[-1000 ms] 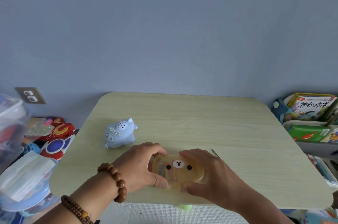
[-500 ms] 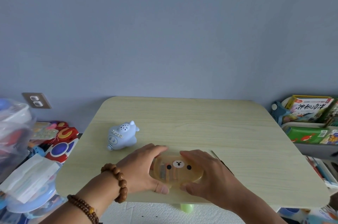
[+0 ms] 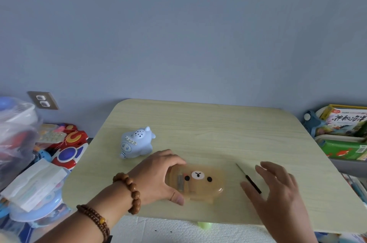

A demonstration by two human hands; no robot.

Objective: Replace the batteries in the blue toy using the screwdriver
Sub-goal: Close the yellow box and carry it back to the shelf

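Note:
The blue toy (image 3: 136,143), shaped like a small plane, stands on the table's left part. Near the front edge lies a translucent amber box with a bear face (image 3: 200,181); batteries show faintly through its left end. My left hand (image 3: 158,177) grips the box's left end. My right hand (image 3: 278,187) hovers open to the right of the box, fingers spread. A thin screwdriver (image 3: 248,178) lies on the table between the box and my right hand, its black handle partly behind my thumb.
The pale wooden table (image 3: 218,133) stands against a blue wall. Toys and a plastic bag (image 3: 17,133) crowd the floor at the left. Bins with books (image 3: 345,123) stand at the right. A green object (image 3: 204,225) peeks out under the table's front edge.
My right hand has let go of the bear box and moved right, opening. The screwdriver it hid is now in sight. My left hand still holds the box.

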